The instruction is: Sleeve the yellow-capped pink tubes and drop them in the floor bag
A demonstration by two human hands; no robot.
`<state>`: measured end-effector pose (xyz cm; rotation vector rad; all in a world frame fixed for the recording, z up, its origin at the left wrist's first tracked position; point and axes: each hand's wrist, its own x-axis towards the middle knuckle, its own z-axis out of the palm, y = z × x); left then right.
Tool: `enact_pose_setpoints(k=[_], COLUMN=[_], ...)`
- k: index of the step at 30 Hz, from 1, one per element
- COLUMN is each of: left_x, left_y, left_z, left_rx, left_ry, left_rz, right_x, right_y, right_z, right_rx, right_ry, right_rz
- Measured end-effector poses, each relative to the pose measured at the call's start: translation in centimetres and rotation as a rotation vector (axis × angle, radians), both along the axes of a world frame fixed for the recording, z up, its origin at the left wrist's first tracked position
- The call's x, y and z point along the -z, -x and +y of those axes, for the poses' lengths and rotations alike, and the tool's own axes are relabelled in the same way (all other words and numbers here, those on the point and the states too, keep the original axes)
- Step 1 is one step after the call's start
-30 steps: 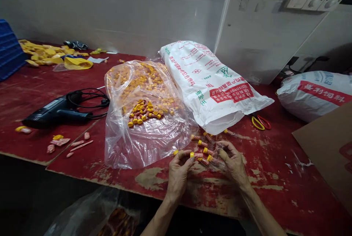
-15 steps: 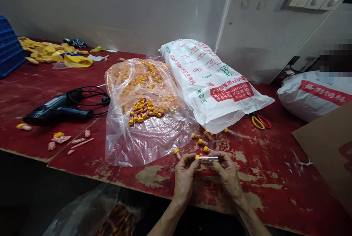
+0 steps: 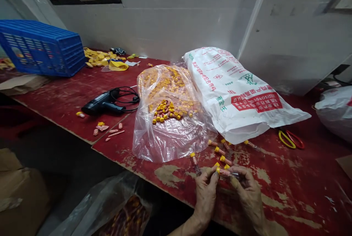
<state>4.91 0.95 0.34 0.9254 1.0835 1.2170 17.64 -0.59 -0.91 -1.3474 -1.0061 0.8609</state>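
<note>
a clear plastic bag (image 3: 172,144) lies on the worn red table (image 3: 167,175), with many small yellow-capped tubes (image 3: 164,109) in it. nearer than the bag and to its right, the left hand (image 3: 205,188) pinches a held tube (image 3: 223,172) between thumb and finger close to the yellow cap. the right hand (image 3: 249,188) has its fingers closed on the other end; they partly cover it, so what looks like a clear sleeve there may be something else. one loose tube (image 3: 194,161) lies just beside the bag's near right edge, and more loose tubes (image 3: 220,151) lie to the bag's right, beyond the hands. a white printed sack (image 3: 236,82) rests along the bag's right side, with scissors (image 3: 287,139) farther right. left of the bag are a dark heat gun (image 3: 101,103) and small pink pieces (image 3: 113,133); farther left and back stands a blue crate (image 3: 41,51).
</note>
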Motion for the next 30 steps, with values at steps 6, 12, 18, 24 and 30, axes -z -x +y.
enact_pose_setpoints(k=[6,12,18,24,30], left_x=[-0.5,-1.4,-0.7,0.3,0.9], left_y=[0.2,3.6,13.1,17.1,17.8], left_z=[0.2,5.9,18.0,23.7,23.8], left_rx=[-0.033,-0.1,-0.326,-0.303,-0.337], left_ry=[-0.107,-0.434,-0.322,-0.334,-0.29], left_rz=[0.096,0.635,1.286,1.539,1.753], right_x=[3.1,3.4,2.7,3.1,1.0], right_y=[1.8,-0.8,-5.5,-4.8,-8.1], right_z=[-1.0,-0.4,-1.6,-1.9,7.3], right_rx=[0.015,0.115,-0.117,-0.16,0.056], right_ry=[-0.041,0.059,-0.149,-0.248,-0.221], right_rz=[-0.07,-0.328,-0.846,-1.116,-1.246])
